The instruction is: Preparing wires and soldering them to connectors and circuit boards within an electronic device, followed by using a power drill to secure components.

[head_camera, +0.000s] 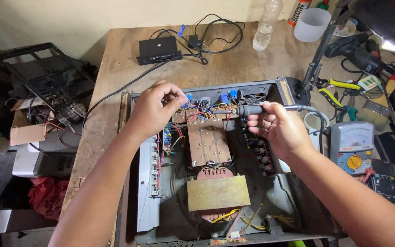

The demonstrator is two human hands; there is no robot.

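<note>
tabletop [115,68]: worn, rough wood
chassis [147,201]: dull grey metal
transformer cover [218,193]: matt brass-coloured metal
bottle [267,23]: clear plastic

One head-worn view looks steeply down, close over the workbench [115,55]

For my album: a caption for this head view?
Right hand holds a soldering iron over an open amplifier; left hand pinches near its wires.

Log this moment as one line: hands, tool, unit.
left hand: pinching at circuit board | right hand: holds soldering iron, tip toward board | unit: open amplifier chassis, transformer exposed
</note>
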